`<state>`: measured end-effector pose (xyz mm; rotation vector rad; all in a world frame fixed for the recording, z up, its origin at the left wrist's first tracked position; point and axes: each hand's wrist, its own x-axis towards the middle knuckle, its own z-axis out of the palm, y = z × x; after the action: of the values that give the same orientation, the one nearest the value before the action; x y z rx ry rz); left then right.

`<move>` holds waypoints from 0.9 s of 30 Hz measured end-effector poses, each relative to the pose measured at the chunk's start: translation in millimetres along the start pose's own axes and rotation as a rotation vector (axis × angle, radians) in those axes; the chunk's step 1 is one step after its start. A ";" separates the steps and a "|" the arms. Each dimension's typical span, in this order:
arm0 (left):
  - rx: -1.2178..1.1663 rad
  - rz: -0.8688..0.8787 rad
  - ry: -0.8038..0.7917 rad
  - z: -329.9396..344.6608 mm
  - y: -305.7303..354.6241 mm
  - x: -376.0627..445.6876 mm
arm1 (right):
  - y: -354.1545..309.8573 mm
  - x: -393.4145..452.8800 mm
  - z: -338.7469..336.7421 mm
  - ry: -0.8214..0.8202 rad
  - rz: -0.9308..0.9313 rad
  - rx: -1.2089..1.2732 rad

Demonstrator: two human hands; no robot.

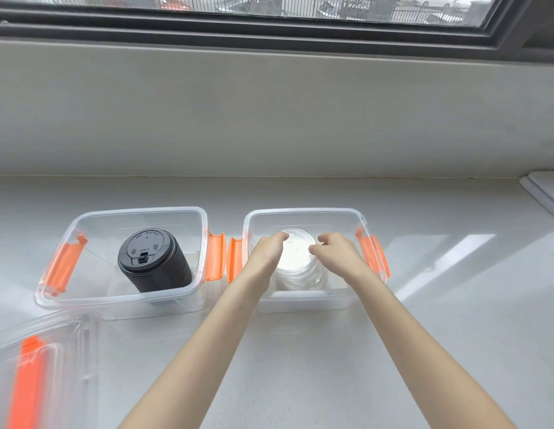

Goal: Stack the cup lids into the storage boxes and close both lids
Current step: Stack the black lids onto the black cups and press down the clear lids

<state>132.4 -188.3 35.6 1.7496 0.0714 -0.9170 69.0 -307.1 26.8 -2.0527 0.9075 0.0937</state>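
Head camera: a left hand (266,252) and right hand (337,253), fingers curled, steady a stack of clear plastic cup lids (300,264) inside the right-hand clear storage box with orange latches (306,212); whether they grip it is unclear. A stack of black cup lids (155,261) fills the left-hand clear box (139,212). Both boxes stand uncovered; a clear box lid with an orange handle (34,373) waits nearby.

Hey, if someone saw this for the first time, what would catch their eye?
First the black stack of cup lids, standing in the left clear box with bright orange latches. Then both hands, left hand and right hand, around a clear stack of lids in the right box. A loose box lid lies bottom left.
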 end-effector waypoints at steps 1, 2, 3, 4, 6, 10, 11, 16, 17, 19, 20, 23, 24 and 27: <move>-0.010 -0.014 -0.013 0.1 0.0 1.5 | 0.6 0.5 -0.5 -0.015 0.001 0.013; -0.017 -0.023 -0.023 0.1 0.1 2.5 | 1.2 1.1 -0.7 -0.031 -0.001 0.029; -0.019 -0.027 -0.030 0.2 0.6 3.1 | 1.9 1.4 -1.3 -0.044 -0.003 0.047; -0.019 -0.027 -0.034 -0.1 0.9 3.2 | 2.7 1.6 -1.7 -0.050 -0.005 0.063; -0.010 -0.021 -0.044 -0.5 1.6 2.9 | 4.2 1.4 -4.1 -0.035 0.001 0.091; 0.022 -0.023 -0.075 0.6 2.8 3.4 | 8.4 -1.0 -12.1 -0.008 0.005 0.080; 0.029 -0.029 -0.082 1.4 2.8 2.9 | 9.8 -1.8 -13.6 -0.004 0.004 0.074; 0.072 -0.041 -0.102 5.0 -0.1 1.9 | 13.9 -4.6 -15.2 -0.005 0.041 0.063; 0.074 -0.041 -0.103 5.4 -0.8 2.5 | 14.1 -4.9 -15.1 -0.013 0.048 0.067; 0.069 -0.036 -0.091 4.9 -1.6 3.9 | 13.4 -4.7 -15.2 -0.037 0.064 0.086; 0.065 -0.028 -0.082 4.1 -1.6 4.6 | 12.8 -4.4 -15.3 -0.051 0.073 0.100; 0.048 -0.035 -0.074 2.7 -0.2 6.4 | 10.6 -3.6 -15.3 -0.081 0.091 0.134; 0.039 -0.051 -0.078 2.5 0.5 6.4 | 9.9 -3.5 -15.2 -0.091 0.092 0.139; 0.010 -0.080 -0.074 1.3 1.1 7.2 | 9.6 -4.1 -13.7 -0.125 0.120 0.122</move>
<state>137.3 -192.6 32.0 1.7303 0.0892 -1.0409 56.4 -318.4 30.3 -1.8579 0.9348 0.2237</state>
